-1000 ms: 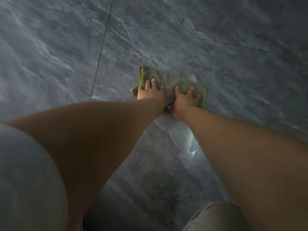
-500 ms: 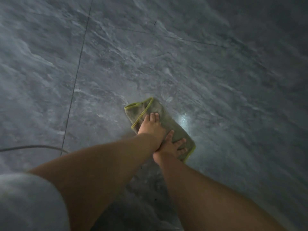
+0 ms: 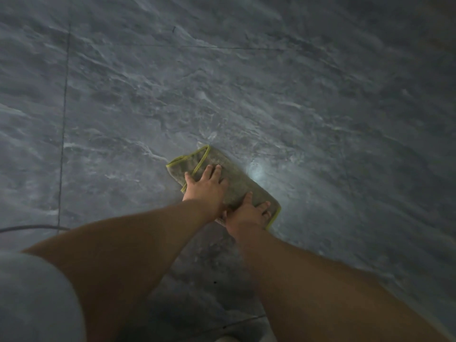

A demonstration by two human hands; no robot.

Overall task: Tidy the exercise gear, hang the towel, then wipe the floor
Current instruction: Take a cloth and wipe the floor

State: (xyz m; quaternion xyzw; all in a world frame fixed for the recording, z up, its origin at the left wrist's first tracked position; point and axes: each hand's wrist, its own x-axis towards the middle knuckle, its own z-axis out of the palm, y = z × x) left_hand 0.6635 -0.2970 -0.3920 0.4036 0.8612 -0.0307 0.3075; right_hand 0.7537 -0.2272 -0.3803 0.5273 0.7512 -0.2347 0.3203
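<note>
A folded grey-green cloth [image 3: 237,176] with a yellow hem lies flat on the grey marbled floor [image 3: 320,107]. My left hand [image 3: 206,186] presses on its upper left part with straight fingers. My right hand [image 3: 249,209] presses flat on its lower right part, fingers spread. Both arms reach forward and the two hands lie close together, the left wrist crossing just over the right thumb side.
Dark tile joints run down the left side [image 3: 63,134] and across the top [image 3: 234,48]. A thin grey cable [image 3: 32,227] lies on the floor at the left edge. A bright light reflection [image 3: 257,172] sits just right of the cloth.
The cloth and both hands have slid back towards me and turned diagonal. The view has swung, so the left tile joint and the cable came into sight.
</note>
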